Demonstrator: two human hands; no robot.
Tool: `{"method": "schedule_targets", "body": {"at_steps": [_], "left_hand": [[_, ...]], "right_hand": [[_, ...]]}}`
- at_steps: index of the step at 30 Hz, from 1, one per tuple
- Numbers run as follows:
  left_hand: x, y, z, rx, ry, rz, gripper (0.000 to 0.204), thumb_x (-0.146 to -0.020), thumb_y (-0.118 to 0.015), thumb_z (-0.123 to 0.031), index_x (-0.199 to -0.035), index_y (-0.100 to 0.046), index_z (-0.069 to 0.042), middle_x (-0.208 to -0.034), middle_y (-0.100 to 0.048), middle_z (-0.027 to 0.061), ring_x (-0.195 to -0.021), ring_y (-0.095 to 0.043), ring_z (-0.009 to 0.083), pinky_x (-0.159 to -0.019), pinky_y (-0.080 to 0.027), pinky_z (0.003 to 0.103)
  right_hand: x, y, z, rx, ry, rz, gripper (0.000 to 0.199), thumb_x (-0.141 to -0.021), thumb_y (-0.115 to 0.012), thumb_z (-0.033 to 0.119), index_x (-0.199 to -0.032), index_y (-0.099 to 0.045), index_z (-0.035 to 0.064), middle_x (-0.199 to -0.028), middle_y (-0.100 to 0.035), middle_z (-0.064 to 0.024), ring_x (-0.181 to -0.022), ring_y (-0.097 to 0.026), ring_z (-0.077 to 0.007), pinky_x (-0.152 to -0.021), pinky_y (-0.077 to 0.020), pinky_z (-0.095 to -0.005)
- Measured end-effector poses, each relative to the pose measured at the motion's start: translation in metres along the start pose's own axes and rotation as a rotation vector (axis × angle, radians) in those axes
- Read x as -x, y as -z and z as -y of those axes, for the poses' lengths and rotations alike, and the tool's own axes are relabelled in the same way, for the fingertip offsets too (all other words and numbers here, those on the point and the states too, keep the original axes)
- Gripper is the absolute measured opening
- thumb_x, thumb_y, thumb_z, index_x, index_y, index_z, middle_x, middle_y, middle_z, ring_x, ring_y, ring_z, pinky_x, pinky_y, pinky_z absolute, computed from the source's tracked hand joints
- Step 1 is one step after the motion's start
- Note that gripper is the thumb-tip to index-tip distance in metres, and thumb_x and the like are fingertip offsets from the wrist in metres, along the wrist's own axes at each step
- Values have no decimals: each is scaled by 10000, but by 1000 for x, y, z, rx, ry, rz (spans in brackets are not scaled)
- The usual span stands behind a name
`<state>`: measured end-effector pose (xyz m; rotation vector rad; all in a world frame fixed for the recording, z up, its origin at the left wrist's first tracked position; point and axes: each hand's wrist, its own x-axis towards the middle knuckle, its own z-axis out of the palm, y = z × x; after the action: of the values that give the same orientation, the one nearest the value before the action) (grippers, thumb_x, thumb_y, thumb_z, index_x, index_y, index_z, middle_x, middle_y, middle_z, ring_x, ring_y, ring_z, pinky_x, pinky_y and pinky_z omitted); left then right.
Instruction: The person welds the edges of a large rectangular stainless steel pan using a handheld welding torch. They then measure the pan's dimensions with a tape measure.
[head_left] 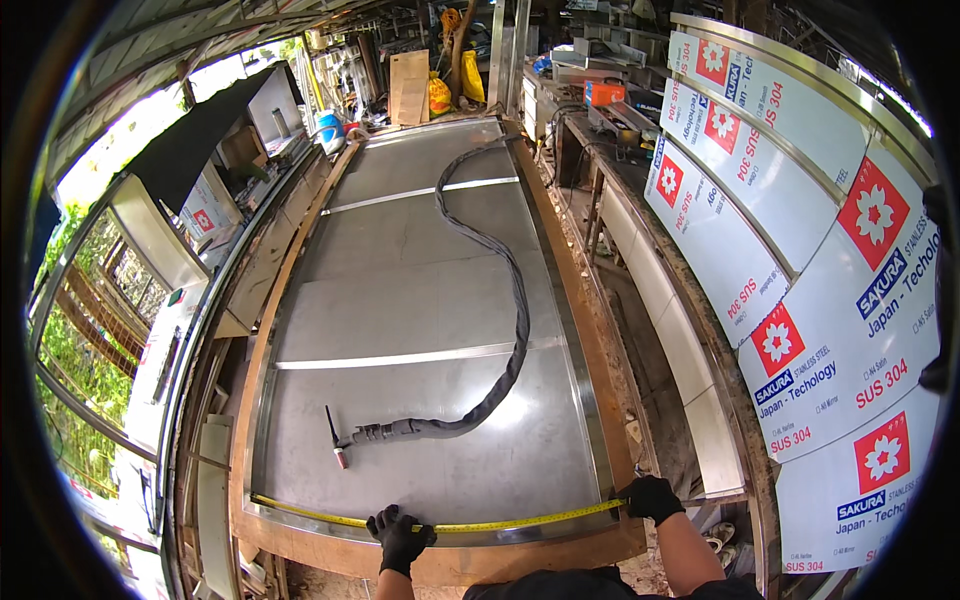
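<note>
A yellow tape measure is stretched across the near end of a long metal-framed panel with bare grey sheet. My left hand, in a black glove, is closed on the blade partway along, fingers curled over it. At the panel's near right corner my right hand, also black-gloved, grips the tape's right end; its fingers are partly hidden. The blade's left end lies at the near left corner. On the sheet rests a welding torch, its dark sleeved cable curving to the far end.
The panel lies on a brown wooden board that shows around its edges. Film-covered steel sheets stand at the right. A cluttered bench and an orange machine are at the far right. Yellow bags stand at the back.
</note>
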<state>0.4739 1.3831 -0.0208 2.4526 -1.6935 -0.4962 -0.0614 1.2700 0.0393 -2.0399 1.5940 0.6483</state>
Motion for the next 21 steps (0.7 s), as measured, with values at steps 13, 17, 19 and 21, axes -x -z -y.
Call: {"method": "schedule_targets", "body": {"at_steps": [13,17,19,21], "left_hand": [[-1,1,-1,6,14,15,406,-716,-792,-511,-953,-805,-182,-1437,-541,191,-1431,-365,350,-1207,-97,604],[0,4,-4,27,18,26,404,-714,-796,-503,-951,-804,-176,-1436,-538,191,-1429,-361,357,-1208,-94,607],[0,5,-5,36,19,22,402,-709,-802,-500,-948,-804,-176,-1433,-539,189,-1426,-359,363,-1206,-96,608],[1,4,-5,33,17,11,399,-702,-809,-495,-942,-804,-178,-1431,-539,186,-1422,-358,372,-1204,-99,609]], "right_hand": [[4,5,5,-18,-38,19,475,-773,-735,342,-1243,-738,415,-1192,-741,-34,-1133,-687,-297,-937,-540,-515],[3,0,2,-14,-32,-7,463,-780,-731,349,-1239,-742,406,-1179,-742,-41,-1130,-689,-293,-939,-539,-512],[3,-2,1,-13,-29,-14,448,-783,-726,351,-1227,-748,407,-1166,-744,-39,-1119,-694,-288,-932,-543,-507],[0,-7,-2,-7,-26,-27,429,-787,-720,354,-1211,-755,411,-1151,-747,-35,-1103,-701,-283,-923,-547,-501]]}}
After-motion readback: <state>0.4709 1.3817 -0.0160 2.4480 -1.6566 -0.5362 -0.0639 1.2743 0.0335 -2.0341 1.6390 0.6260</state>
